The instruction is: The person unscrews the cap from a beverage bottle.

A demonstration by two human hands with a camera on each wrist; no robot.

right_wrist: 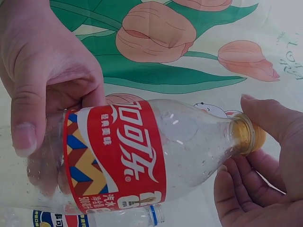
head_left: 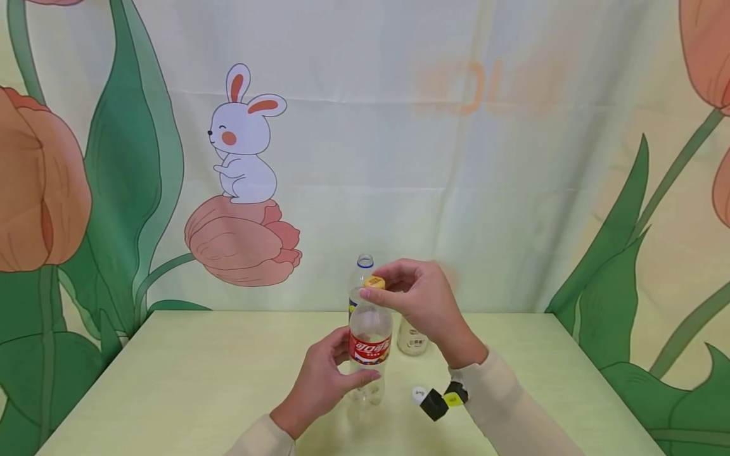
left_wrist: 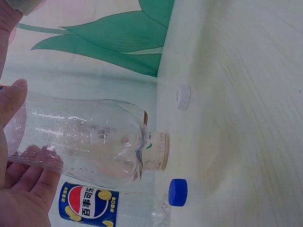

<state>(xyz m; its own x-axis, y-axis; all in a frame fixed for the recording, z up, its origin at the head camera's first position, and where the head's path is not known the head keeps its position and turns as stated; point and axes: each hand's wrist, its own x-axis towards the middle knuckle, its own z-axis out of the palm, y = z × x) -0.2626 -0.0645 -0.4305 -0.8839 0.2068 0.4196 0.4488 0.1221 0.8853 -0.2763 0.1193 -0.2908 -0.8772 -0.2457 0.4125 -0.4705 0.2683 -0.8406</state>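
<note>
A clear plastic cola bottle point(head_left: 371, 323) with a red label stands upright in front of me, its base apparently raised off the table. My left hand point(head_left: 327, 373) grips its body, thumb on one side and fingers on the other. At the mouth, my right hand point(head_left: 419, 297) pinches a yellow cap point(head_left: 374, 282) between thumb and fingers. The right wrist view has this cap point(right_wrist: 255, 137) on the bottle's neck; how tightly it sits I cannot tell. Through the clear plastic, the left fingers point(left_wrist: 35, 177) show behind the bottle.
Behind stands an uncapped bottle with a blue label point(left_wrist: 87, 205). A small glass jar point(head_left: 413, 339) is behind to the right. A white cap point(head_left: 419, 394) and a blue cap point(left_wrist: 178, 192) lie on the table point(head_left: 217, 373). A printed curtain point(head_left: 353, 158) hangs at the back.
</note>
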